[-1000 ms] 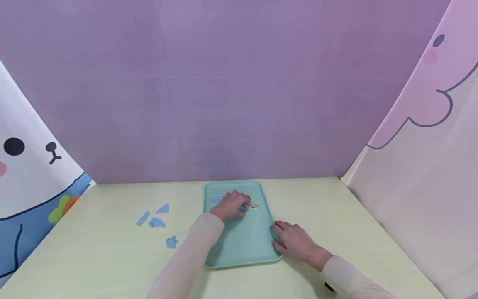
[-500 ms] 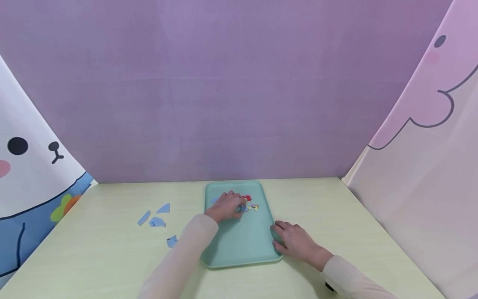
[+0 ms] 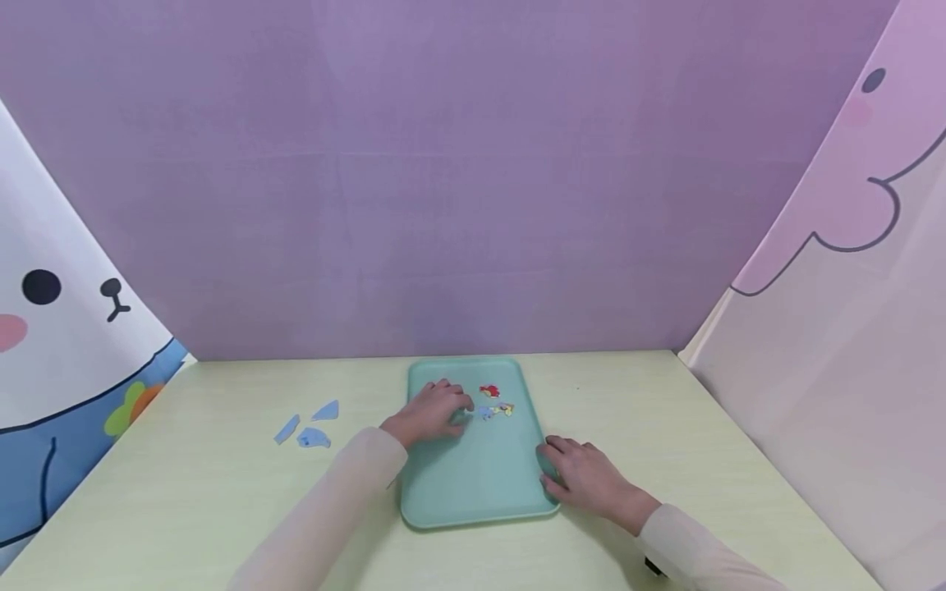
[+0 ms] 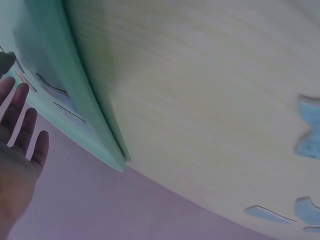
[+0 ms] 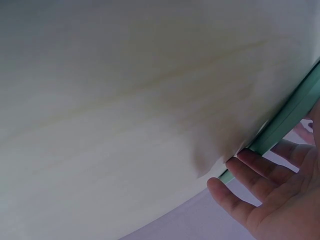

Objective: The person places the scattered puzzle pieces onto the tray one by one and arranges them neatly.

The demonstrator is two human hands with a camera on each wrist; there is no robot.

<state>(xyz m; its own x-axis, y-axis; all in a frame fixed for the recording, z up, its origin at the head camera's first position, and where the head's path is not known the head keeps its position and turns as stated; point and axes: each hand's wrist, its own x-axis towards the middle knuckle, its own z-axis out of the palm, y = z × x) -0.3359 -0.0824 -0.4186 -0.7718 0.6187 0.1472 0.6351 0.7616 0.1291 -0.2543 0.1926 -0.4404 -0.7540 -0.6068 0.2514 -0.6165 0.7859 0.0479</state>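
Note:
A teal tray [image 3: 480, 484] lies on the table with several flat, irregular puzzle pieces near its far end. My left hand [image 3: 432, 412] is over the tray's left part, thumb and fingers apart and nothing held between them. Just right of its fingertips lie a blue piece [image 3: 485, 413] and a yellow one [image 3: 506, 409], with a red piece [image 3: 489, 391] behind them. My right hand [image 3: 587, 478] touches the tray's right rim, its fingers fairly straight at the edge in the right wrist view. Part of the tray is hidden under the left hand.
Left of the tray, blue pieces [image 3: 314, 437] lie loose on the pale table [image 3: 185, 492]. Another blue piece [image 4: 310, 127] shows in the left wrist view; the left sleeve mostly covers it in the head view. A purple cloth [image 3: 443, 205] hangs behind the table.
My left hand has drawn back leftward from the blue piece, which now lies uncovered beside the yellow one. The red piece has come into full view. My right hand stays at the rim.

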